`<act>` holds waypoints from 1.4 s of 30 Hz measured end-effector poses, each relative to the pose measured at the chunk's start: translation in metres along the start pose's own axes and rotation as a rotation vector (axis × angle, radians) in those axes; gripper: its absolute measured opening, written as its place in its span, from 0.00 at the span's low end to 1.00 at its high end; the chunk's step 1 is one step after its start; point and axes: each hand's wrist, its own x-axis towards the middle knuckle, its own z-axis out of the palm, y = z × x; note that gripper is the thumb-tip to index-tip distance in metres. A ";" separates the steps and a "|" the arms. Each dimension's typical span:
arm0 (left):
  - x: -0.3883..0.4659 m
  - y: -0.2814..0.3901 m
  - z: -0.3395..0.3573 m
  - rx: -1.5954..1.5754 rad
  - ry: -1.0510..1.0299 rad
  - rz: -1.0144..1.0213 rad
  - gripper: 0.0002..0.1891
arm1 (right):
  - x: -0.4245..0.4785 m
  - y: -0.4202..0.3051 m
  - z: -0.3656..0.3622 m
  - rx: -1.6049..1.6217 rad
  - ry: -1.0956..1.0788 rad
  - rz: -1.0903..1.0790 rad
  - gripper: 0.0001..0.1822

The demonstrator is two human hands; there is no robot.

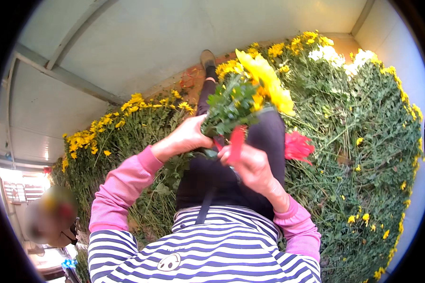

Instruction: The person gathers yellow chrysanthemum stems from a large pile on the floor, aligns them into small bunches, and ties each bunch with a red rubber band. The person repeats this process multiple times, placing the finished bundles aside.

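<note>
A bunch of yellow chrysanthemums point(230, 102) with green leaves lies over the thighs, blooms pointing up and right. Around its stems my left hand point(193, 136) is closed, on the left side. My right hand point(248, 164) is just below and right of the bunch, pinching a red ribbon-like strip point(237, 143) whose upper part stands up beside the leaves; the hand looks slightly blurred. A bundle of red strips point(299, 146) shows by the right thigh. The lower ends of the held stems are partly hidden by the hands.
Cut chrysanthemums point(340, 113) are heaped on the right, with more yellow ones point(127, 123) on the left. Pale panel walls point(163, 39) enclose the far side. Red string point(189, 78) lies near the outstretched foot. Another person point(51, 215) is at the lower left.
</note>
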 end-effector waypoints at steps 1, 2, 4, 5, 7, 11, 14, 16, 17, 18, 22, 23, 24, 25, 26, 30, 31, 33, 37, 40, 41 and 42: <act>0.006 -0.001 0.018 0.243 0.031 0.075 0.28 | -0.007 -0.003 0.002 -0.205 0.015 -0.128 0.09; 0.011 -0.012 0.036 0.389 -0.032 -0.053 0.27 | -0.007 -0.007 0.003 -0.357 -0.045 -0.185 0.10; 0.003 -0.073 0.081 0.011 -0.082 -0.069 0.25 | -0.002 -0.010 0.011 -0.627 -0.165 -0.276 0.09; -0.013 -0.095 0.100 -0.081 -0.002 0.004 0.23 | -0.002 0.001 0.015 -0.670 -0.184 -0.280 0.09; -0.032 -0.112 0.126 0.187 0.185 0.159 0.19 | -0.006 0.028 0.018 -0.590 -0.129 -0.197 0.08; -0.019 -0.067 0.123 0.419 0.151 0.224 0.15 | -0.016 0.051 0.015 -0.299 0.073 0.076 0.07; -0.026 -0.082 0.113 0.280 0.167 0.223 0.14 | -0.017 0.054 0.017 -0.193 0.070 0.184 0.06; -0.028 -0.085 0.118 0.227 0.273 0.157 0.11 | -0.015 0.059 0.017 -0.196 0.104 0.158 0.07; -0.027 -0.088 0.121 0.296 0.282 0.196 0.10 | -0.013 0.063 0.017 -0.197 0.119 0.146 0.08; -0.024 -0.091 0.125 0.361 0.290 0.239 0.10 | -0.009 0.068 0.014 -0.321 0.115 0.047 0.10; -0.015 -0.086 0.134 0.429 0.324 0.362 0.07 | 0.006 0.071 0.007 -0.517 -0.179 0.555 0.17; -0.015 -0.086 0.135 0.453 0.315 0.370 0.07 | 0.011 0.068 0.003 -0.570 -0.289 0.582 0.18; -0.015 -0.090 0.136 0.486 0.314 0.330 0.05 | 0.015 0.066 0.002 -0.622 -0.402 0.603 0.19; -0.014 -0.092 0.137 0.489 0.329 0.358 0.05 | 0.014 0.069 0.002 -0.616 -0.359 0.580 0.19; -0.012 -0.093 0.139 0.492 0.344 0.386 0.06 | 0.012 0.075 0.002 -0.610 -0.316 0.557 0.18; -0.014 -0.101 0.131 0.504 0.377 0.461 0.08 | 0.005 0.058 0.024 -0.638 -0.062 0.354 0.09; -0.016 -0.103 0.130 0.507 0.395 0.490 0.08 | -0.002 0.052 0.033 -0.670 0.040 0.239 0.08; -0.024 -0.101 0.128 0.362 0.386 0.391 0.10 | -0.013 0.045 0.037 -0.443 0.161 0.225 0.07; -0.020 -0.089 0.115 0.094 0.421 0.505 0.07 | -0.022 0.057 0.019 0.172 0.351 0.470 0.06; -0.024 -0.088 0.111 -0.335 0.382 0.214 0.06 | -0.018 0.056 0.009 0.344 0.304 0.473 0.06; -0.022 -0.092 0.110 -0.339 0.435 0.228 0.07 | -0.019 0.057 0.007 0.349 0.248 0.473 0.06; -0.018 -0.094 0.111 -0.348 0.491 0.240 0.08 | -0.018 0.056 0.005 0.326 0.181 0.429 0.06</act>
